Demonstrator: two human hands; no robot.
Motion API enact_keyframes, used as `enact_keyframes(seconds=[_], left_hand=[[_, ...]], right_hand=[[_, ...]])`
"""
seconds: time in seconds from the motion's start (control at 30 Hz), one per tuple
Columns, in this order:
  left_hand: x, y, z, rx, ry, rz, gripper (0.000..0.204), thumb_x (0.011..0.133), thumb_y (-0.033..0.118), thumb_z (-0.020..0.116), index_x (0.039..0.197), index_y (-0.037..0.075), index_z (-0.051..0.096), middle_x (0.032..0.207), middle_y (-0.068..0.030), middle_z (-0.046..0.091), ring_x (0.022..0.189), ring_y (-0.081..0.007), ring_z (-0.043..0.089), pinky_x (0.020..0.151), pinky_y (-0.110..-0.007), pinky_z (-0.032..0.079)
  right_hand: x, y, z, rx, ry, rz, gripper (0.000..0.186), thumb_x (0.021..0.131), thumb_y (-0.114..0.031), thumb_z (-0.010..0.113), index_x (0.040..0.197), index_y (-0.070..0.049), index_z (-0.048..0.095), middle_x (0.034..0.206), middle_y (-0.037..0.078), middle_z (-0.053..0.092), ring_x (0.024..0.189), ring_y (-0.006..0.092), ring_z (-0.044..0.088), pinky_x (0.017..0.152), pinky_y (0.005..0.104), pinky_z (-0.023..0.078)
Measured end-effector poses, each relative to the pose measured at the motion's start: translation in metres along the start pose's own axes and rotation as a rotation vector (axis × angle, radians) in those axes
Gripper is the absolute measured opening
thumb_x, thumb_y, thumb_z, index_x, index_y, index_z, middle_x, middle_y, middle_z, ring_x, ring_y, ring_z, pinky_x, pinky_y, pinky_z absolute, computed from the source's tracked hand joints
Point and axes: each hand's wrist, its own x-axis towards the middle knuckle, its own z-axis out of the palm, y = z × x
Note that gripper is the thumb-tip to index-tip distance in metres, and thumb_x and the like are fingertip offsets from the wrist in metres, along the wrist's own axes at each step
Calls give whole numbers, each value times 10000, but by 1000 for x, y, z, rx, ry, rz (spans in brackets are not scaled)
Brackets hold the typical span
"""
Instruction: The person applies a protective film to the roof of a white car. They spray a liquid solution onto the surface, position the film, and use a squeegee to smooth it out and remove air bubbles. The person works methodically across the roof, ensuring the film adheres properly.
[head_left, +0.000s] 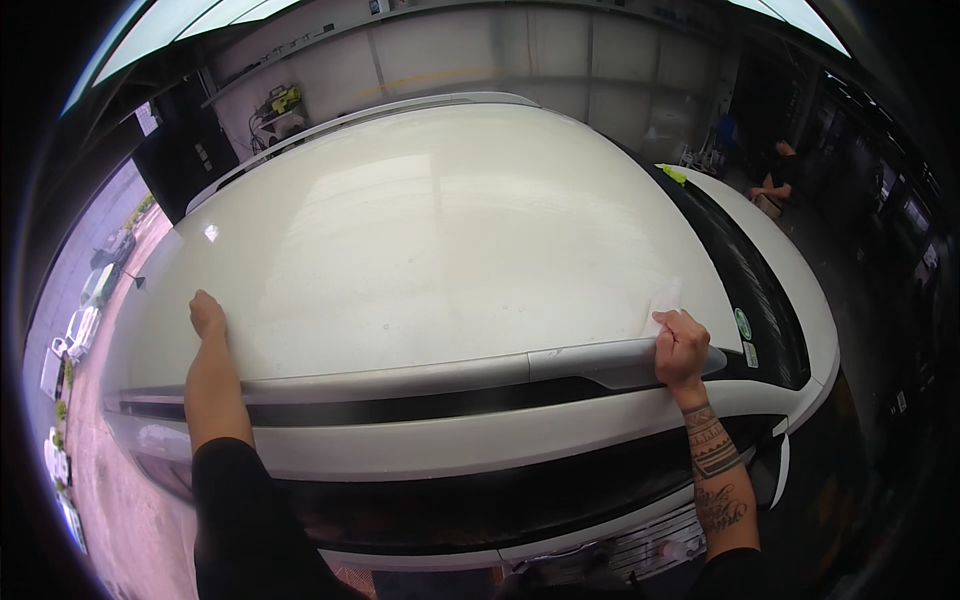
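The white car roof (400, 230) spreads out before me, glossy, with small specks or droplets on it. My right hand (682, 345) is closed in a pinch above the front end of the near silver roof rail (450, 375). A thin, see-through, crinkled piece of film (667, 296) rises from its fingertips; how far it reaches over the roof I cannot tell. Over the rear part of the roof, my left hand (207, 313) is closed too. What lies in its fingers is hidden or too clear to make out.
Ahead of the roof is the dark windshield (745, 260), with a yellow-green item (672, 174) at its far edge. A seated person (775, 180) is beyond the hood. A green-and-black machine (280, 100) stands by the far wall. Outside at left are parked vehicles (85, 325).
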Motion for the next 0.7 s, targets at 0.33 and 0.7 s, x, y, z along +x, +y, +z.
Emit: enact_keyframes(seconds=[0.33,0.7], left_hand=[[-342,420,166,-162,-459,878,226,896,74,466,880,-23,670,1014,-273,618,904,-391,655,771,-442,563],[-6,-10,-11,97,15,222,230,929,83,465,985,1,672,978,-207,692,857,-292,703,750,-408,574]], right_hand=[[5,6,1,-53,-82,-56,220,774,-78,465,820,6,663,683,192,591,620,371,590,592,423,472],[-2,0,8,32,-17,6,235,757,-69,455,828,22,660,683,205,584,622,369,587,586,418,461]])
